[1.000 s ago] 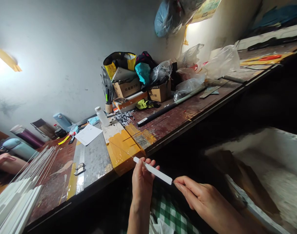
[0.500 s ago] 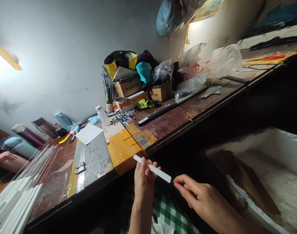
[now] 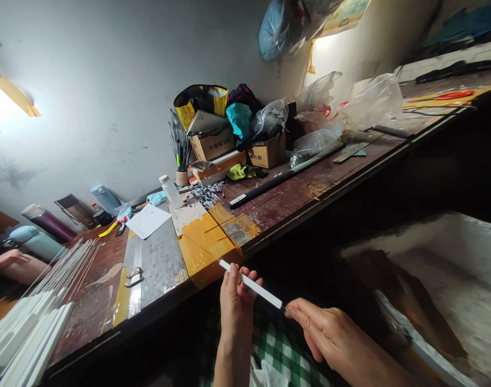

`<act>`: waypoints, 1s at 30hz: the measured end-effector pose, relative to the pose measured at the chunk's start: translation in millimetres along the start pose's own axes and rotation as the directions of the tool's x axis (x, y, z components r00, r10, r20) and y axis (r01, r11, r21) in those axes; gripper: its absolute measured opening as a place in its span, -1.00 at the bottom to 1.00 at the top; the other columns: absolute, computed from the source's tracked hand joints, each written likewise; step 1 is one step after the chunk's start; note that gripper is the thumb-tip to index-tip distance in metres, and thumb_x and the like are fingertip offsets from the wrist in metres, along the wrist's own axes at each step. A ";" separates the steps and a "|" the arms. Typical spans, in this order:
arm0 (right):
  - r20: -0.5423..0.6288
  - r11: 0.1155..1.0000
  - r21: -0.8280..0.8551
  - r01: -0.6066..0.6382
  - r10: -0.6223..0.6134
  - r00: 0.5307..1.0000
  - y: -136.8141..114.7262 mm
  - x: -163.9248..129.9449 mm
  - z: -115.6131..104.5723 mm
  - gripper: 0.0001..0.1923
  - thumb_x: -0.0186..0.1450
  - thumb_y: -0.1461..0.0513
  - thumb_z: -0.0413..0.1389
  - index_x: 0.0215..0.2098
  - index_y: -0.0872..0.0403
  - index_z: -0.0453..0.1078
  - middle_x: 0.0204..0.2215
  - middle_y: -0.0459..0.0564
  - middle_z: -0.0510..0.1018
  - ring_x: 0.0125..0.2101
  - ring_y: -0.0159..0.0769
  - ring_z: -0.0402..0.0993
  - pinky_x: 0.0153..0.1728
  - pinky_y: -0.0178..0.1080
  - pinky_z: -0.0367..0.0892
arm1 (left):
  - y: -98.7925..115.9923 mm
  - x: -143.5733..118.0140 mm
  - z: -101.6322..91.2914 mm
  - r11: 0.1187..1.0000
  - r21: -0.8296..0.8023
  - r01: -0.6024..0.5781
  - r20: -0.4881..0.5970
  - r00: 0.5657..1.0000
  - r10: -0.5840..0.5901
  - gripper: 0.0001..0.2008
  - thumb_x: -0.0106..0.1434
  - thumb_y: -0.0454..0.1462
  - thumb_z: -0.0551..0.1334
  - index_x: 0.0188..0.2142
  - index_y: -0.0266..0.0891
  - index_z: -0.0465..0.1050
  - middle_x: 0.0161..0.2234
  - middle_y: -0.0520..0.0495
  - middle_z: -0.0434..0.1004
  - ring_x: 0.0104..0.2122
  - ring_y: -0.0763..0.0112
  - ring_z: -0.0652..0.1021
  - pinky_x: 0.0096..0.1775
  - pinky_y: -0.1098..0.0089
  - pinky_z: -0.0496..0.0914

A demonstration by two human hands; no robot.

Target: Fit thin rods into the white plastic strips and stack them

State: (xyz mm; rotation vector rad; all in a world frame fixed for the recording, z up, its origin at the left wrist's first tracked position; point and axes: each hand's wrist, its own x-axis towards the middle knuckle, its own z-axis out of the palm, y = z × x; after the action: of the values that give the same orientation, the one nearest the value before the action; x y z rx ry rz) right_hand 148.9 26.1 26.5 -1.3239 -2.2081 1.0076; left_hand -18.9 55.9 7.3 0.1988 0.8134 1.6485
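Note:
My left hand (image 3: 236, 302) grips a narrow white strip (image 3: 260, 288) near its far end, in front of the workbench edge. A thin wire runs from the strip's far tip across the yellow taped patch (image 3: 203, 242). My right hand (image 3: 328, 333) pinches something thin at the strip's near end, fingertips touching it. Both hands hover above my green checked lap (image 3: 283, 357), below the bench.
The wooden workbench (image 3: 310, 188) carries a steel ruler (image 3: 134, 279), a grey metal plate, paper, a white bottle (image 3: 170, 192), cardboard boxes (image 3: 265, 151), plastic bags and a black rod. White strips and thin rods (image 3: 35, 312) lie at left. Another person's hand (image 3: 15, 263) rests at far left.
The strip and both hands have dropped slightly and drawn a little closer to me. My right fingertips stay at the strip's near end.

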 end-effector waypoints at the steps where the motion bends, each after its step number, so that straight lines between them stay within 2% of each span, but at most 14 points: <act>1: 0.007 1.000 0.005 -0.007 0.007 1.000 -0.4 -0.1 0.0 -0.66 0.37 0.12 -0.27 -0.37 0.00 0.27 -0.74 -0.23 0.15 -0.69 -0.35 0.18 -0.58 -0.32 0.18 | -0.1 0.1 -0.5 1.000 0.004 0.002 0.001 1.000 -0.002 -0.83 0.21 -0.24 0.29 -0.28 -0.31 0.39 -0.35 -0.03 0.44 -0.38 0.40 0.56 -0.28 0.30 0.51; 6: -0.042 0.999 0.010 -0.043 0.043 0.998 -1.0 -0.6 -0.3 -0.68 0.37 0.08 -0.25 -0.26 0.00 0.27 -0.71 -0.23 0.16 -0.68 -0.34 0.18 -0.63 -0.34 0.14 | -0.9 0.6 1.0 1.000 0.020 0.016 -0.002 1.000 -0.016 -0.78 0.18 -0.21 0.31 -0.25 -0.30 0.40 -0.34 -0.03 0.44 -0.39 0.41 0.55 -0.31 0.32 0.51; 12: -0.021 0.999 -0.026 -0.040 0.039 0.999 -0.9 -2.3 -2.0 -0.68 0.38 0.10 -0.28 -0.36 -0.01 0.22 -0.72 -0.23 0.14 -0.70 -0.36 0.17 -0.63 -0.35 0.13 | 0.7 -0.4 4.1 0.999 0.007 0.032 0.006 0.999 -0.032 -0.75 0.25 -0.20 0.24 -0.16 -0.33 0.41 -0.33 -0.07 0.45 -0.38 0.38 0.55 -0.27 0.27 0.51; 20: 0.029 0.999 -0.053 0.011 -0.009 1.000 -3.9 0.4 -1.1 -0.67 0.38 0.16 -0.28 -0.37 0.00 0.25 -0.73 -0.20 0.22 -0.70 -0.37 0.19 -0.63 -0.35 0.14 | 0.5 1.2 -0.4 0.999 -0.027 0.043 -0.014 0.999 -0.043 -0.81 0.25 -0.22 0.24 -0.22 -0.33 0.41 -0.37 -0.06 0.46 -0.42 0.38 0.56 -0.30 0.29 0.51; 25: -0.054 1.000 0.009 -0.021 0.022 0.998 1.8 4.7 6.7 -0.70 0.39 0.08 -0.25 -0.27 -0.02 0.26 -0.71 -0.23 0.17 -0.69 -0.36 0.20 -0.63 -0.35 0.12 | 1.5 1.6 -3.4 0.999 -0.019 0.031 -0.019 0.999 -0.031 -0.77 0.23 -0.20 0.26 -0.21 -0.32 0.42 -0.36 -0.06 0.46 -0.39 0.37 0.56 -0.30 0.31 0.51; 27: -0.087 1.000 -0.009 -0.019 0.018 0.996 3.2 5.2 8.4 -0.70 0.38 0.08 -0.24 -0.32 -0.01 0.25 -0.70 -0.22 0.18 -0.68 -0.36 0.21 -0.62 -0.34 0.12 | 1.1 0.7 -4.1 1.000 -0.017 0.027 -0.011 1.000 -0.027 -0.76 0.23 -0.20 0.26 -0.18 -0.33 0.43 -0.35 -0.07 0.46 -0.37 0.35 0.57 -0.28 0.29 0.52; 30: -0.051 1.000 0.006 -0.015 0.015 0.999 1.7 3.9 6.9 -0.65 0.39 0.08 -0.28 -0.38 -0.01 0.23 -0.72 -0.22 0.15 -0.69 -0.37 0.16 -0.62 -0.34 0.10 | 1.0 -1.2 -3.7 1.000 -0.020 0.023 -0.011 1.000 -0.023 -0.73 0.26 -0.21 0.23 -0.11 -0.34 0.43 -0.29 -0.12 0.48 -0.34 0.33 0.57 -0.23 0.23 0.52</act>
State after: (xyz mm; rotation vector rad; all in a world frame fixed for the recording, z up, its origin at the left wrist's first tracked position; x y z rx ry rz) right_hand 143.6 27.3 20.5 -1.3503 -2.1599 0.9738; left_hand -21.4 53.3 5.5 0.1658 0.8042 1.6367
